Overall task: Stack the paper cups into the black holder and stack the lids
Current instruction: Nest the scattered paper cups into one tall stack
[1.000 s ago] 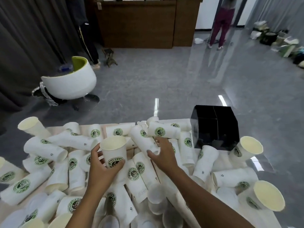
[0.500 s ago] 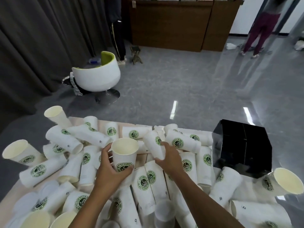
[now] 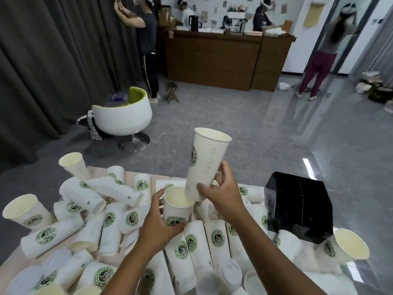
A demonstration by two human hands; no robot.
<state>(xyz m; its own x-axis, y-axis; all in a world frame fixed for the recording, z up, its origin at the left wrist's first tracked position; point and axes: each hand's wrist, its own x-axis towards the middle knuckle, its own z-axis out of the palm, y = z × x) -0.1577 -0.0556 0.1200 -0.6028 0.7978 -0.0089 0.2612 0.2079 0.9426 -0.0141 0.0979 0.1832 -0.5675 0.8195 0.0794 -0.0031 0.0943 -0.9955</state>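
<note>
Table (image 3: 138, 177) buried in a pile of loose white paper cups (image 3: 89, 209), mostly on their sides. Black holder (image 3: 297, 205) sits at the right edge, well apart from both hands. Left hand (image 3: 158, 226) wraps an upright cup (image 3: 176, 211), mouth up. Right hand (image 3: 221, 194) grips a second cup (image 3: 207, 165) near its base, tilted, bottom just inside the upright cup's rim.
</note>
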